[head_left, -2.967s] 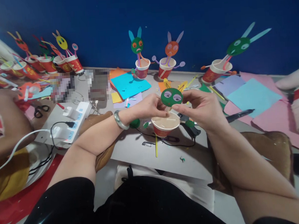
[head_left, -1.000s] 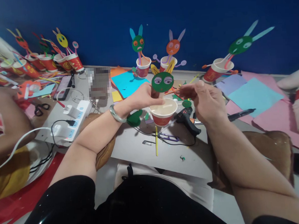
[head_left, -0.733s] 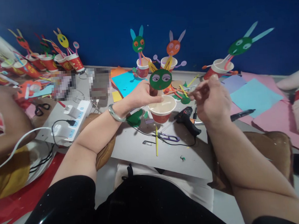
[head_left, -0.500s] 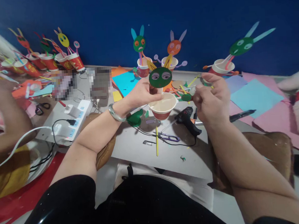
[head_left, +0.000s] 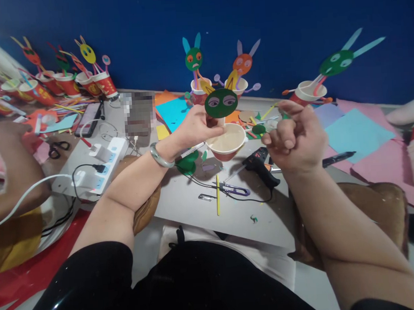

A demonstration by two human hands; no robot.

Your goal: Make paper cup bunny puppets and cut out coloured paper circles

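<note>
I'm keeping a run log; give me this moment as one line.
left hand: holding green face above cup | right hand: raised, fingers curled | on table: glue gun, yellow strip

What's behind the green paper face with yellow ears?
Behind the green face stand two paper cups: one with a blue-eared green head, one with an orange head. Its yellow ears cover parts of both cups; some fingers of the left hand are hidden too.
</note>
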